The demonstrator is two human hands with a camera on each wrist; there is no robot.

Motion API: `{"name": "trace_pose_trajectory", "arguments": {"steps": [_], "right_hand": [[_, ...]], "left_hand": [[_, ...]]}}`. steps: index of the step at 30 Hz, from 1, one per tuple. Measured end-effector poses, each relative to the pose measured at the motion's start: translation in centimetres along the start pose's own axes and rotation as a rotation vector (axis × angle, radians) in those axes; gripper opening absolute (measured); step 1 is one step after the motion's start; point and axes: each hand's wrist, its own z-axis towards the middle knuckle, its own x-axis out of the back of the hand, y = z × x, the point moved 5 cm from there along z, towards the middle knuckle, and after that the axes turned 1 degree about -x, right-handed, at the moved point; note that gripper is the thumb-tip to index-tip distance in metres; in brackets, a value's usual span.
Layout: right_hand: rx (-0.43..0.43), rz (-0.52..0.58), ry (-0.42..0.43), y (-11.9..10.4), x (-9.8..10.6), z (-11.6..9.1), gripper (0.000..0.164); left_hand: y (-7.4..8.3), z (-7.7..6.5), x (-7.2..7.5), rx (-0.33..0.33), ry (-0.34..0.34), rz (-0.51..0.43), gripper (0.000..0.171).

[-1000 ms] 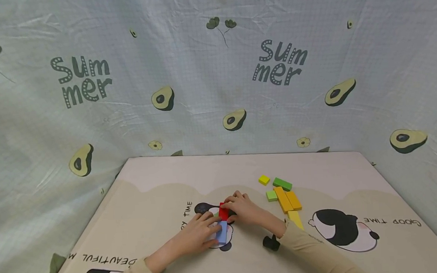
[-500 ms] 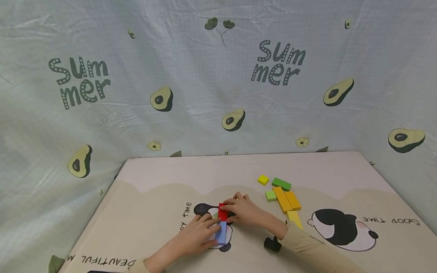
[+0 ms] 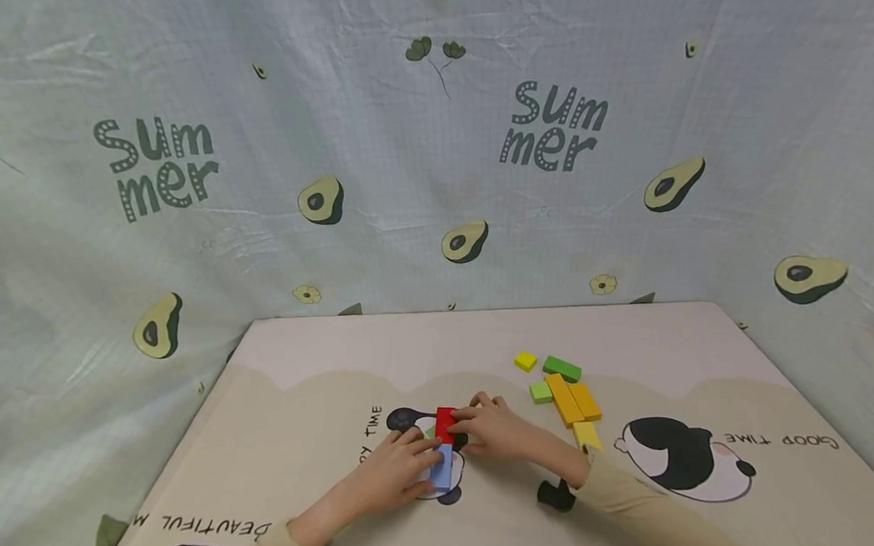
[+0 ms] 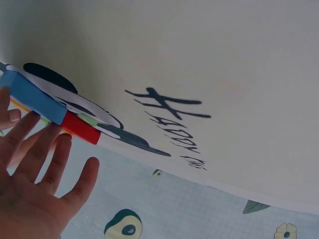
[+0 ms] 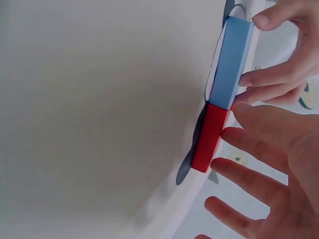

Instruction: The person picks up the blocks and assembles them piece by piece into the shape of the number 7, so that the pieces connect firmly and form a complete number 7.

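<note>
A blue rectangular block (image 3: 441,468) and a red rectangular block (image 3: 445,425) lie end to end on the panda print. My left hand (image 3: 393,469) rests at the blue block's left side; in the right wrist view its thumb and fingertips touch one long edge of the blue block (image 5: 232,62). To the right of the red block is my right hand (image 3: 493,428), its fingers spread and fingertips right at the block's edge. In the left wrist view the red block (image 4: 80,129) meets the blue block (image 4: 34,94), and my left hand's fingers reach along them.
Right of centre lie a yellow block (image 3: 526,360), a green block (image 3: 562,369), a light green block (image 3: 540,392), orange blocks (image 3: 565,400) and a pale yellow block (image 3: 587,435). A black object (image 3: 555,495) sits by the right sleeve. A printed curtain (image 3: 369,143) hangs behind the table.
My right hand has eased slightly to the right, showing more of the red block's top. My left hand stays by the blue block.
</note>
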Motion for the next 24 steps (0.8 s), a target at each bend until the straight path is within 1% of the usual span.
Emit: {"name": "trace_pose_trajectory", "arguments": {"steps": [2,6,13,19,22,24], "right_hand": [[0.002,0.005,0.001,0.0,0.3,-0.4,0.034],[0.012,0.028,0.031,0.6,0.5,-1.5,0.031],[0.015,0.145,0.100,2.3,1.3,-4.5,0.030],[0.007,0.151,0.187,3.6,2.5,-7.0,0.028],[0.006,0.136,0.249,4.4,3.0,-8.1,0.028],[0.001,0.100,0.296,5.0,3.1,-8.7,0.030]], "left_hand": [[-0.1,0.1,0.1,0.004,-0.001,0.002,0.037],[0.0,0.1,0.2,0.006,0.000,-0.007,0.037],[0.2,0.1,0.6,-0.013,0.035,0.004,0.036],[0.2,-0.1,0.6,-0.017,0.062,0.005,0.035],[0.2,-0.1,0.5,-0.022,0.072,0.007,0.036],[0.1,-0.1,0.5,-0.020,0.070,0.008,0.036]]}}
